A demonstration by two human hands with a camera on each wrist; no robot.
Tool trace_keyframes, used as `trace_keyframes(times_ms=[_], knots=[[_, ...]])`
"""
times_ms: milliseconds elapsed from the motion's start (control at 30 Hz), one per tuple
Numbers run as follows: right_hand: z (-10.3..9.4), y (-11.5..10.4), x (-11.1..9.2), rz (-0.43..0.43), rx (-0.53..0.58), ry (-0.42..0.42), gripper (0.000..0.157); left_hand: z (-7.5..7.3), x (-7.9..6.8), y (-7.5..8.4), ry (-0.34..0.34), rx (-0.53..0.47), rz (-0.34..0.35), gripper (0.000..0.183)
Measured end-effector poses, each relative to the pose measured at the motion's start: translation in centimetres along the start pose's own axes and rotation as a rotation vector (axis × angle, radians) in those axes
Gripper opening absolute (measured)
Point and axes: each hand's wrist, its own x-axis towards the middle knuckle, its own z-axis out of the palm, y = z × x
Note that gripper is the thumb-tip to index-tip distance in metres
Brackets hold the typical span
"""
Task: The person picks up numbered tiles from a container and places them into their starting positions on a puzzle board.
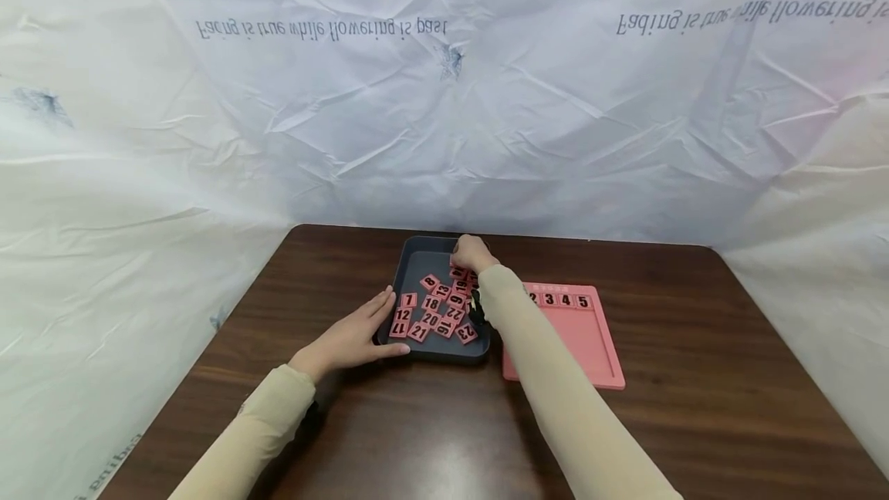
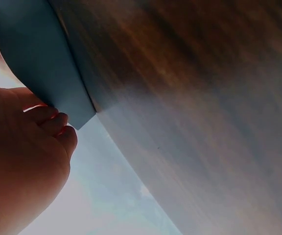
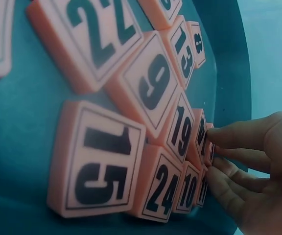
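Observation:
A dark grey tray (image 1: pixel 434 356) holds several pink number tiles (image 1: pixel 431 303), loosely scattered with some overlapping. My left hand (image 1: pixel 350 336) rests against the tray's near left corner, fingers straight along its left side and thumb along the near rim. In the left wrist view, fingertips (image 2: pixel 55 120) touch the tray's outer wall (image 2: pixel 48 58). At the tray's far end my right hand (image 1: pixel 474 253) pinches a tile (image 3: pixel 210 144) between thumb and fingers; its number is mostly hidden. Beside it lie tiles 19 (image 3: pixel 181 126), 10 (image 3: pixel 188 188) and 24 (image 3: pixel 161 191).
Right of the tray lies a pink board (image 1: pixel 583 342), partly covered by my right forearm. Tiles 2, 3, 4 and 5 (image 1: pixel 583 302) show along its top row. Both stand on a dark wooden table (image 1: pixel 694 346), with white printed sheeting (image 1: pixel 444 130) behind it.

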Motion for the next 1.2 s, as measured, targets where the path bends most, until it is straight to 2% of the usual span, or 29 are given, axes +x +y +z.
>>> trace_keyframes(times_ms=[100, 167, 267, 500, 933, 1067, 1200], knots=[[0.0, -0.4, -0.5, -0.033, -0.014, 0.001, 0.019, -0.1, 0.0, 0.0, -0.006, -0.002, -0.009, 0.114], [-0.1, -0.7, -0.8, -0.056, -0.015, 0.008, 0.028, -0.1, 0.0, 0.0, -0.006, -0.001, -0.015, 0.114], [0.0, -1.1, -1.2, -0.077, -0.006, 0.005, 0.033, -0.1, 0.1, 0.0, -0.003, 0.003, -0.016, 0.114], [0.3, -1.2, -1.3, -0.119, -0.014, 0.022, 0.029, 0.0, 0.3, -0.1, -0.003, 0.005, -0.007, 0.114], [0.8, -1.0, -1.1, -0.167, 0.011, -0.047, 0.023, 0.3, 0.1, -0.2, 0.000, -0.002, 0.002, 0.113], [0.2, -0.9, -1.3, -0.205, 0.067, -0.068, 0.021, 0.3, 0.1, -0.2, -0.005, 0.004, -0.006, 0.114], [-1.1, -1.0, -1.8, -0.249, 0.181, -0.084, 0.024, 0.3, 0.2, -0.3, -0.006, 0.008, -0.014, 0.115]])
